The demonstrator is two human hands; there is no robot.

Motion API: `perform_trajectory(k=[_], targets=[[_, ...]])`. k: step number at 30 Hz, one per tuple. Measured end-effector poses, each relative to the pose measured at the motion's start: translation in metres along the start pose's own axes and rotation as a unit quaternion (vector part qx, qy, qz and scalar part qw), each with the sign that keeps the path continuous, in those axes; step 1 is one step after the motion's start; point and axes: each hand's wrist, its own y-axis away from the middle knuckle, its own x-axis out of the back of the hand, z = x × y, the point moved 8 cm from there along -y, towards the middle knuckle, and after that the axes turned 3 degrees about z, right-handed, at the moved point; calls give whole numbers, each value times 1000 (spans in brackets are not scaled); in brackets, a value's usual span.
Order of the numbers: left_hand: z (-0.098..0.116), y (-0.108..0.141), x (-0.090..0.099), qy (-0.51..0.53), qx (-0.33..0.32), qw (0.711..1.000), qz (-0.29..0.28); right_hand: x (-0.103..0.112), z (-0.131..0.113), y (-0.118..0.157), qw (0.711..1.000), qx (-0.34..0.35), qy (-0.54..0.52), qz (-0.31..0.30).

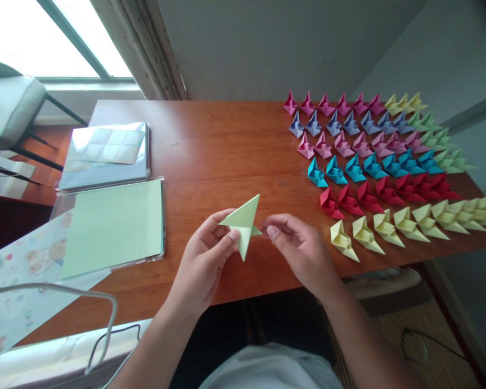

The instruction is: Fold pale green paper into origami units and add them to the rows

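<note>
A pale green folded paper (245,221) with pointed corners is held above the front part of the wooden table. My left hand (206,254) pinches it between thumb and fingers from the left. Just to the right of the paper's small side point is my right hand (297,246), its thumb and index finger pressed close together. Whether those fingertips hold anything is too small to tell. Rows of folded paper pieces stand on the right, among them blue ones (355,168), red ones (368,196) and pale yellow ones (366,235).
On the wooden table (227,146), green paper sheets (117,227) lie at the left beside a clear-covered pack (105,173). A patterned sheet (28,275) and a grey cable (105,296) are at the lower left. A chair (12,108) stands beyond the table's left end.
</note>
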Motion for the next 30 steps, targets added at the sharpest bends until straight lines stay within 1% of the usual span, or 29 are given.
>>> perform_trajectory(k=[3,7,11,14,17,19,21,23,27,30], targets=[[-1,1,0,-10,-11,1000,8,-5,-3,1,1000,12,-6,-4],[2,3,-4,-50,-56,997,3,-13,-7,3,999,19,-18,-29],[4,5,-7,-84,-91,992,3,-13,-12,5,999,28,-8,-27],[8,7,-9,-112,-118,987,-2,-11,-19,5,998,52,24,-16],[10,11,-12,-139,-150,979,-15,-9,-28,6,990,104,92,12],[13,14,-13,-174,-184,967,-20,-8,-33,7,980,139,139,33],[18,18,-13,-228,-226,947,-18,-7,-37,9,969,169,175,52],[22,21,-12,-272,-255,928,-15,-6,-40,11,957,207,193,60],[26,24,-7,-307,-293,906,-10,-8,-46,22,931,303,199,34],[34,31,-6,-342,-365,866,8,-8,-45,30,914,342,215,20]])
